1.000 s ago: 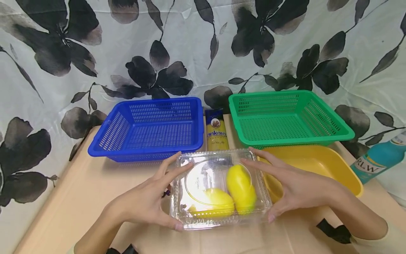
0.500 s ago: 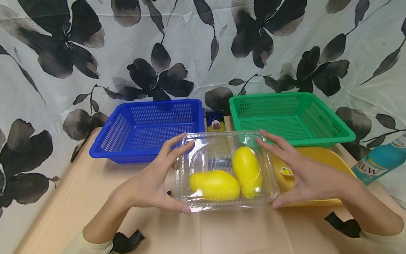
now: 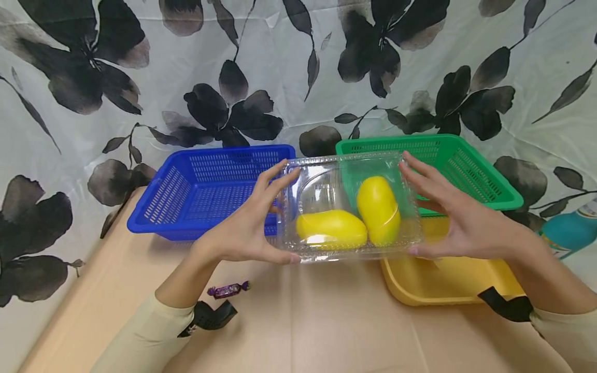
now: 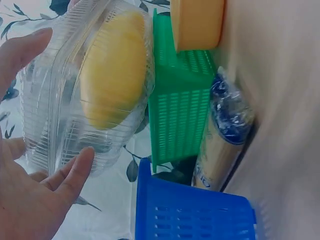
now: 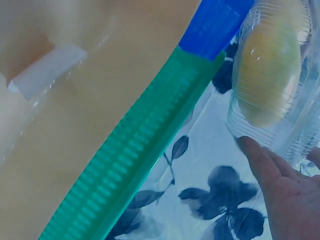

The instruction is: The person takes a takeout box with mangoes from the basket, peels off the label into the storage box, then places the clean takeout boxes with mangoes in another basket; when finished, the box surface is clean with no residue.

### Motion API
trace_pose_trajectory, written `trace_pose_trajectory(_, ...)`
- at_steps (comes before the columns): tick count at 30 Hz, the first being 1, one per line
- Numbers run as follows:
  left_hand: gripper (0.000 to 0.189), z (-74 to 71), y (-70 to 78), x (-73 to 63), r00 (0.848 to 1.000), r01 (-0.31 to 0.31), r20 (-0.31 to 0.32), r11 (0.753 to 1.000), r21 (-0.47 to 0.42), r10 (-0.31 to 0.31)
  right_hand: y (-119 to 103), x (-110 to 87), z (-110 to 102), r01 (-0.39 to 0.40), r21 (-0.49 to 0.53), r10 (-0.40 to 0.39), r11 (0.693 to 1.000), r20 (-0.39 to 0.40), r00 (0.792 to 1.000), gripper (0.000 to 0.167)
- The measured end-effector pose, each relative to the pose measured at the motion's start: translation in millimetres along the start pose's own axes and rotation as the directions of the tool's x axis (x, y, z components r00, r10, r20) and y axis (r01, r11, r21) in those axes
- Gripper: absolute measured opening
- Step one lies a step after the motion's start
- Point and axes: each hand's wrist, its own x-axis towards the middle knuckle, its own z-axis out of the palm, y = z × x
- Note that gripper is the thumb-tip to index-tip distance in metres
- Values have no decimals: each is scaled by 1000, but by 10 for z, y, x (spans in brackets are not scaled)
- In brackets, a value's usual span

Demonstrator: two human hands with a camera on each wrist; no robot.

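Observation:
Both hands hold a clear plastic clamshell box (image 3: 322, 191) in the air over the table, tilted so its lid faces me. Through the plastic show two yellow mangoes, a lying mango (image 3: 332, 230) and a more upright mango (image 3: 379, 210). My left hand (image 3: 242, 228) grips the box's left side, thumb at the near edge and fingers at the far edge. On the opposite side, my right hand (image 3: 471, 225) grips it the same way. The left wrist view shows ribbed box walls (image 4: 42, 115) between thumb and fingers; the right wrist view shows fingertips against the box (image 5: 265, 137).
Behind stand a blue basket (image 3: 214, 207) and a green basket (image 3: 485, 181), with a pasta packet (image 4: 220, 140) between them. A yellow tray (image 3: 448, 290) lies under the right hand. A purple wrapped candy (image 3: 228, 290) lies near the left forearm. A teal bottle (image 3: 571, 228) stands far right.
Both hands have raised the box with the mangoes, moving it up and to the right. The candy, earlier mostly hidden by the left hand, now shows on the table.

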Motion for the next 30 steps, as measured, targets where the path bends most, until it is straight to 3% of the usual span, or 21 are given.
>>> trace_pose_trajectory(4, 130, -8, -49, 210, 1000, 0, -14, 1000, -3, 0, 120, 32, -74, -15, 43, 15, 999, -13, 1000, 131)
trace_pose_trajectory(10, 127, 97, -118, 574, 999, 36, -21, 998, -46, -37, 307, 28, -252, -77, 102, 82, 992, -47, 996, 130)
trace_pose_trajectory(17, 122, 185, -149, 845, 998, 22, -61, 998, -62, -26, 492, 71, -401, -100, 177, 111, 979, -55, 992, 130)
trace_pose_trajectory(24, 122, 321, -162, 1140, 995, 74, -60, 991, -109, -81, 701, 111, -532, -238, 88, 247, 967, -114, 962, 123)
trace_pose_trajectory(30, 122, 477, -175, 1359, 991, 102, -71, 978, -180, -116, 888, 181, -631, -335, -9, 329, 942, -159, 931, 106)
